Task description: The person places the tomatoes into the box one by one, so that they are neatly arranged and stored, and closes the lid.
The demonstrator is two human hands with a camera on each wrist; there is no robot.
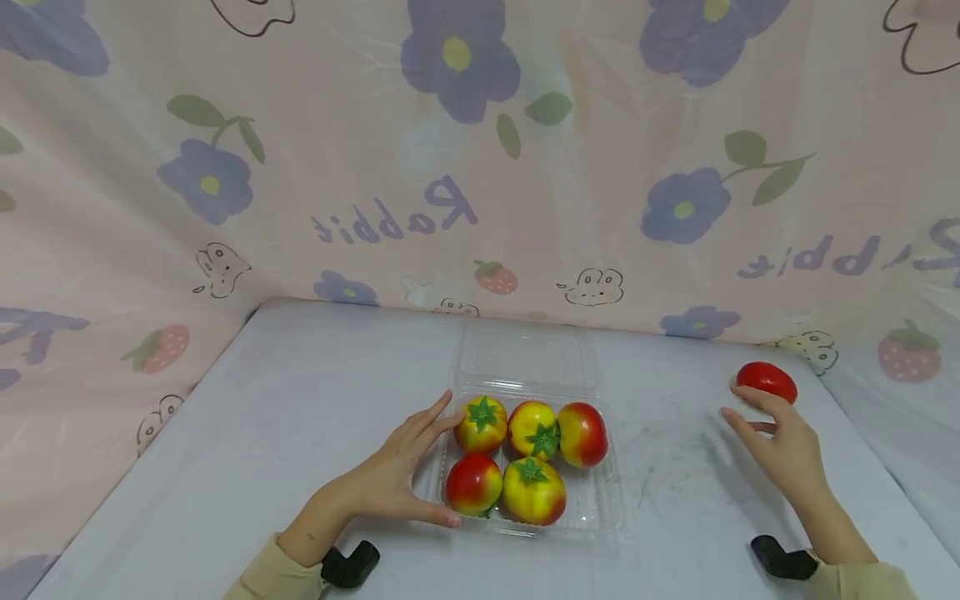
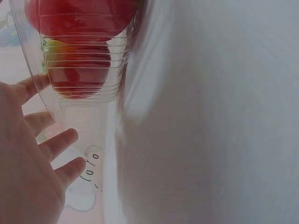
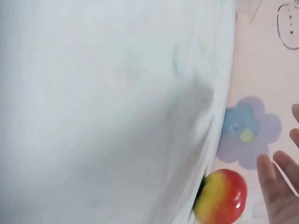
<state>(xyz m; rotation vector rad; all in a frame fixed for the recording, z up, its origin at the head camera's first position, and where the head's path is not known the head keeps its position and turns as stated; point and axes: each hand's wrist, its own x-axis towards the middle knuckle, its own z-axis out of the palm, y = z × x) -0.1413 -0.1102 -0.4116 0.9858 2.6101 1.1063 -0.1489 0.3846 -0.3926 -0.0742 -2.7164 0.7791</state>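
Observation:
A clear plastic clamshell box (image 1: 611, 504) lies with its lid (image 1: 525, 360) folded back. It holds several red-and-yellow tomatoes (image 1: 534, 492) with green star-shaped tops. At its left side is my left hand (image 1: 393, 477), thumb and fingers spread wide along the box; in the left wrist view the fingertips (image 2: 65, 140) are by its clear wall. Far to the right, another tomato (image 1: 767, 382), mostly red from the head, lies on the table. Just in front of it hovers my right hand (image 1: 791, 454), fingers loosely bent with nothing held; a gap separates them in the right wrist view.
The white table (image 1: 300, 375) runs back to a pink cloth (image 1: 570, 192) printed with flowers and rabbits, which hangs behind and at both sides. Inside the box, a bare part of the tray (image 1: 588, 500) shows at front right. Black wrist mounts (image 1: 351, 565) sit on both arms.

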